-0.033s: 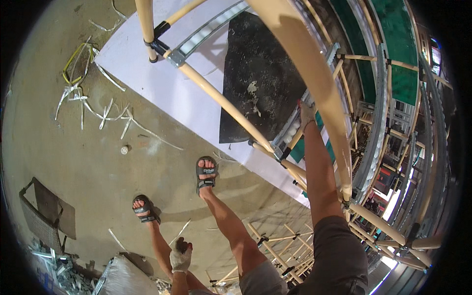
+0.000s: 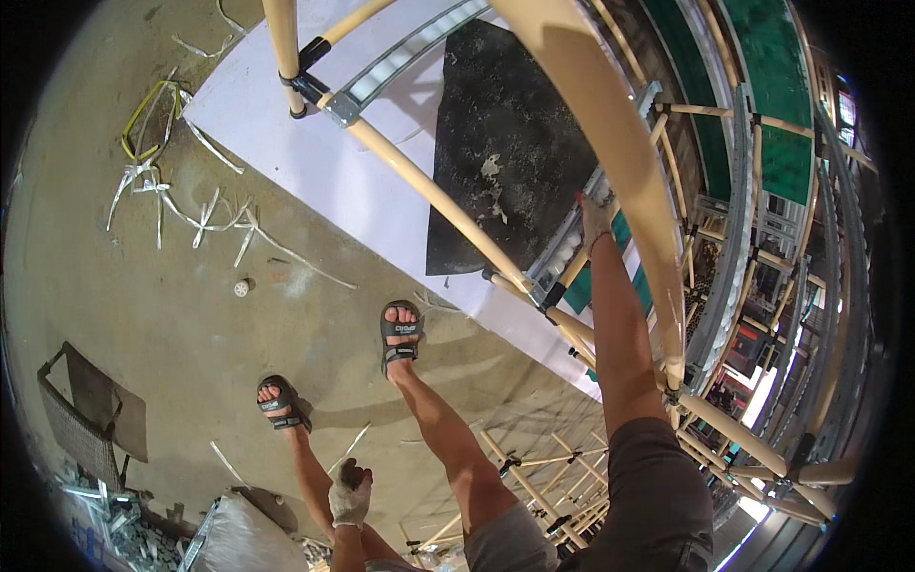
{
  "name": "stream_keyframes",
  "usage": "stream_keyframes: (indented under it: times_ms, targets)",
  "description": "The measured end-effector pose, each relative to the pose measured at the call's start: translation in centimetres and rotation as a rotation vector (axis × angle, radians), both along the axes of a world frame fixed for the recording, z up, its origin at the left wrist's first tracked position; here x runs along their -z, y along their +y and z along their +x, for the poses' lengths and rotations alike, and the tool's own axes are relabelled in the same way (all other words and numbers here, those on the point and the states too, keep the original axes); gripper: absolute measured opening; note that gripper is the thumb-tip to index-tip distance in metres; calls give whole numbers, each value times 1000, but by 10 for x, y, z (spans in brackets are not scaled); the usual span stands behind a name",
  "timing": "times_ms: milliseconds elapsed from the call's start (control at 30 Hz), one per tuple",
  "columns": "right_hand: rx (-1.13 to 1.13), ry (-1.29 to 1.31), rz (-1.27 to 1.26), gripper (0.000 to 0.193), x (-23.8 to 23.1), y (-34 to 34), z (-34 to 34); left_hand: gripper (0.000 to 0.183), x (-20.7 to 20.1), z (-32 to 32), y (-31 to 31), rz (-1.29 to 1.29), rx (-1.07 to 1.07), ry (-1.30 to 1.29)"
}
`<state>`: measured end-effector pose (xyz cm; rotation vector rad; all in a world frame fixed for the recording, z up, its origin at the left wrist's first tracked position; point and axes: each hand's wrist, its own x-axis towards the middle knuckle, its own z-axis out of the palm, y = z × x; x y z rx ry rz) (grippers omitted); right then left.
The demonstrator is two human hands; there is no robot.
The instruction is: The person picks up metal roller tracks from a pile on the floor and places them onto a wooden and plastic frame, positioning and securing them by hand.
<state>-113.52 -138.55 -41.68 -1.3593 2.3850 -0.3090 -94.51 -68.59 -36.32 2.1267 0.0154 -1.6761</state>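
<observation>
My right hand, in a pale work glove, reaches into a frame of beige pipes and black joints. Its fingers are closed around the edge of a metal roller track with white wheels; a small red spot shows at the fingertips. A thick beige pipe arches close beside this hand. My left hand, gloved in white with dark fingertips, hangs low in front of my legs. Its fingers are curled, and whatever they may hold is hidden. Another roller track crosses the far part of the frame.
Under the frame lie a white sheet and a stained black sheet. Loose white straps trail over the floor at left. A dark mesh-sided container stands near metal pieces. More pipe racks fill the right side.
</observation>
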Motion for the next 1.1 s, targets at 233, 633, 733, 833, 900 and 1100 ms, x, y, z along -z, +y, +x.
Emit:
stream_keyframes:
  times_ms: [233, 633, 733, 833, 900, 1100]
  targets:
    - [6, -24, 43, 73, 16, 6, -4, 43, 9, -6, 21, 24, -34, -6]
    - [-74, 30, -34, 80, 44, 1, -30, 44, -8, 1, 8, 111, 16, -11]
    - [-107, 95, -60, 81, 36, 1, -24, 42, 20, -18, 28, 95, 20, 16]
    - [-220, 253, -80, 81, 11, 19, 11, 37, 4, -8, -13, 70, 77, 41]
    - [-405, 337, -101, 82, -18, 64, 58, 41, -1, -8, -17, 23, -33, 47]
    - [-749, 258, -279, 67, -58, 244, 101, 37, -23, 24, -11, -147, -315, 136]
